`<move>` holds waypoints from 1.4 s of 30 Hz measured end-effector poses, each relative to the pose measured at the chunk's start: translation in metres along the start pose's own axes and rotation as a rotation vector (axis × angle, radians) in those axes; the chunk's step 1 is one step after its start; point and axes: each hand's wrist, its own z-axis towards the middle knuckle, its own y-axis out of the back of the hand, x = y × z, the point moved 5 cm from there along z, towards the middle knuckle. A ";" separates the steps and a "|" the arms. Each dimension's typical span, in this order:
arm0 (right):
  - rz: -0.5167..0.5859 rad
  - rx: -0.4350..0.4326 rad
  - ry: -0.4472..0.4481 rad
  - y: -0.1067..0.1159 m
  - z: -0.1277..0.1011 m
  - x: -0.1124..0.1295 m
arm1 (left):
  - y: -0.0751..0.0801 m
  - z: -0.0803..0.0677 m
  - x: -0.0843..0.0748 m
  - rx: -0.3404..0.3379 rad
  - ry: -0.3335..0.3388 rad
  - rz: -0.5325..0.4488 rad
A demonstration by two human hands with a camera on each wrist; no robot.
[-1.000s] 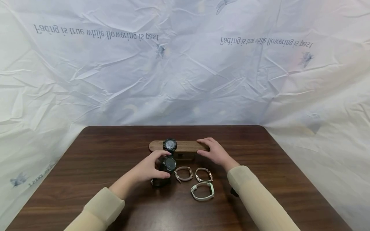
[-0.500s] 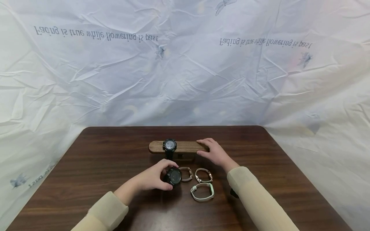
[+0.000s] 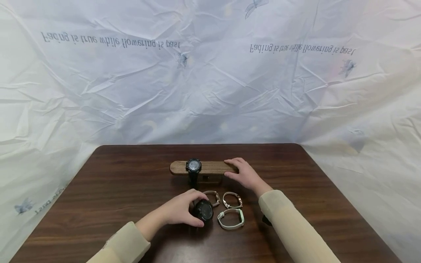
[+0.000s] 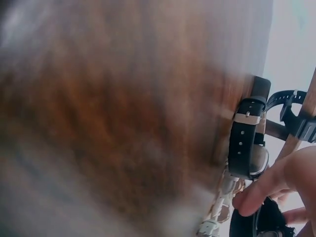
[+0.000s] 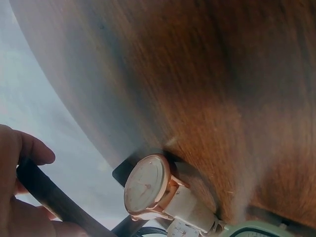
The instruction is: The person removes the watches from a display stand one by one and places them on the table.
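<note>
The left hand (image 3: 179, 212) grips a black watch (image 3: 204, 211) on the table (image 3: 115, 182), fingers curled round it. The right hand (image 3: 245, 174) clasps the end of the wooden stand (image 3: 210, 167), which carries another watch (image 3: 193, 166).

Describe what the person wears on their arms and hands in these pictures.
Both arms wear long, loose sleeves of pale cream-beige cloth, the left sleeve and the right sleeve ending at the wrist. The left hand and right hand are bare, with no gloves; no rings or markings are visible.

Dark wood table (image 3: 115, 182): wooden stand (image 3: 210, 167), three small watches (image 3: 231, 218).
</note>
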 end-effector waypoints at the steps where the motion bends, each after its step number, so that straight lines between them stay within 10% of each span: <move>1: -0.001 0.001 -0.002 0.000 0.000 -0.001 | -0.002 0.000 0.001 0.009 0.001 0.015; 20: 0.014 -0.003 -0.006 -0.001 -0.001 -0.001 | -0.026 0.002 -0.007 0.018 0.132 0.243; 42: 0.026 -0.008 -0.002 0.000 -0.001 -0.002 | -0.031 0.002 -0.008 0.080 0.174 0.228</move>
